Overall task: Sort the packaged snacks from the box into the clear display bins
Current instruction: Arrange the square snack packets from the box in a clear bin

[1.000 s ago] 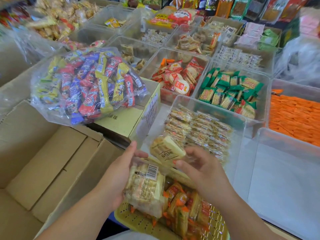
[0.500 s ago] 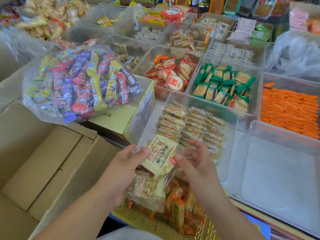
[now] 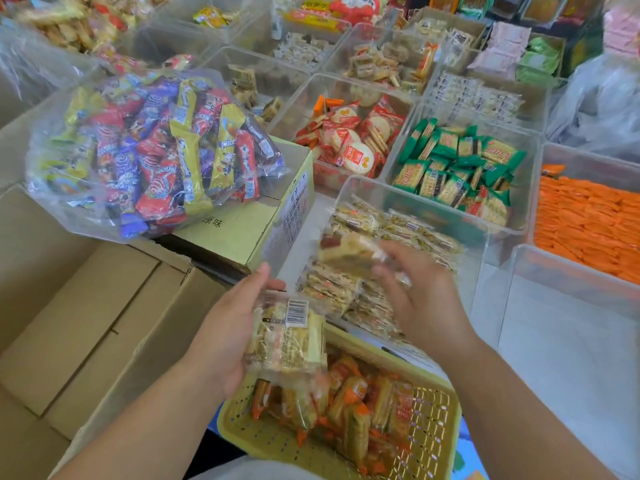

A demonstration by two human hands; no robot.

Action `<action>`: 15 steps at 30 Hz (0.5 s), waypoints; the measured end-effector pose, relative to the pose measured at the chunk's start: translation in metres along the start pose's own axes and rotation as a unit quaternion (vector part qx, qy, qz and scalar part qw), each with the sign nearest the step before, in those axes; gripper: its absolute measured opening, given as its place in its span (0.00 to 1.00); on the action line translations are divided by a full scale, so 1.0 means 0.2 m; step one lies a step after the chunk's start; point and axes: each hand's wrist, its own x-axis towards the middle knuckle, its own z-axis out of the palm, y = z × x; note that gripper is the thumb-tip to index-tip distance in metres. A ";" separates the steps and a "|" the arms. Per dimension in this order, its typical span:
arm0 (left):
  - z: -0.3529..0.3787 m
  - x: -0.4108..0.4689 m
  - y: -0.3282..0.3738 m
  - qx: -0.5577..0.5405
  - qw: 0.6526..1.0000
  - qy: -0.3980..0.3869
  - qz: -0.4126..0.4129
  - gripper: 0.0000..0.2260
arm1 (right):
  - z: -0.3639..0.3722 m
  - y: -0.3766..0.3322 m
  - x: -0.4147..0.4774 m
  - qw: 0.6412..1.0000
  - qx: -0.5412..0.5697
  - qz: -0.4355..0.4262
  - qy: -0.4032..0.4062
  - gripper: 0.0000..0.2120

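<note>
My left hand [image 3: 225, 327] holds a clear bag of pale wrapped biscuits [image 3: 287, 337] over a yellow basket [image 3: 429, 420]. My right hand [image 3: 422, 299] reaches forward and pinches one pale wrapped snack [image 3: 349, 249], blurred by motion, above the nearest clear bin [image 3: 485, 237]. That bin holds several rows of the same pale packets [image 3: 377, 233]. An open cardboard box [image 3: 86, 323] lies at the lower left.
The basket holds several orange-wrapped snacks [image 3: 349, 410]. A big bag of colourful candy bars [image 3: 152, 150] lies on a yellow-green carton [image 3: 242, 233]. Clear bins beyond hold red packets [image 3: 349, 140], green packets [image 3: 453, 168] and orange packets [image 3: 588, 223]. An empty-looking clear bin [image 3: 571, 341] stands at the right.
My right hand pulled one packet out of the bag and moved it forward over the near bin. My left hand stayed with the bag, which dropped a little lower.
</note>
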 end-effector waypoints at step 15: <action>-0.13 0.09 -0.06 -0.094 0.994 0.018 0.053 0.10 | 0.30 0.37 0.72 0.929 -0.255 0.192 -0.186 0.14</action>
